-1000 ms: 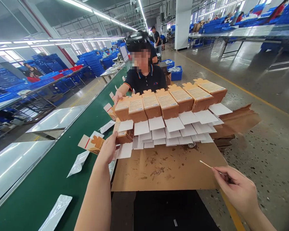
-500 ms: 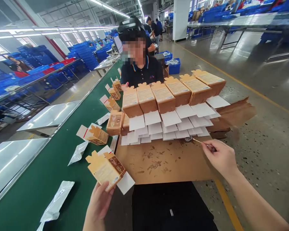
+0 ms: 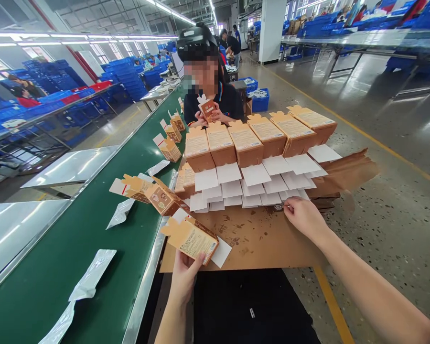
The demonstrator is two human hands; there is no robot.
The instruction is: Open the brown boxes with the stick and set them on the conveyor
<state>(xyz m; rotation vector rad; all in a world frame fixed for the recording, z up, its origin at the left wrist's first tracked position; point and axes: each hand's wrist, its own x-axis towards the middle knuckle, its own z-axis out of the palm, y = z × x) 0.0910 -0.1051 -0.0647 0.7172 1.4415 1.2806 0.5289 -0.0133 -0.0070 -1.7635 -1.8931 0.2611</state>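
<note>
My left hand (image 3: 186, 272) grips a small tan and brown carton (image 3: 197, 239) by its lower side, over the near left corner of a cardboard sheet. Its tan flaps stand out at the upper left and a white flap sticks out at the lower right. My right hand (image 3: 301, 215) is closed in a pinch on a thin stick, mostly hidden by the fingers, beside a small round shiny dish (image 3: 278, 207). The dish lies at the front edge of the stacked cartons (image 3: 249, 143), under their white flaps. Another carton (image 3: 161, 198) leans tilted at the belt edge.
A green conveyor belt (image 3: 129, 258) runs along the left, carrying silvery pouches (image 3: 93, 274) and more open cartons (image 3: 170, 148). The stained cardboard sheet (image 3: 251, 243) lies before the stack. Across it, a co-worker (image 3: 232, 95) holds a small carton (image 3: 208, 109).
My left hand has carried its carton right, over the cardboard. My right hand has moved left to the dish. A carton beside the stack has shifted onto the belt edge. The co-worker has raised a carton.
</note>
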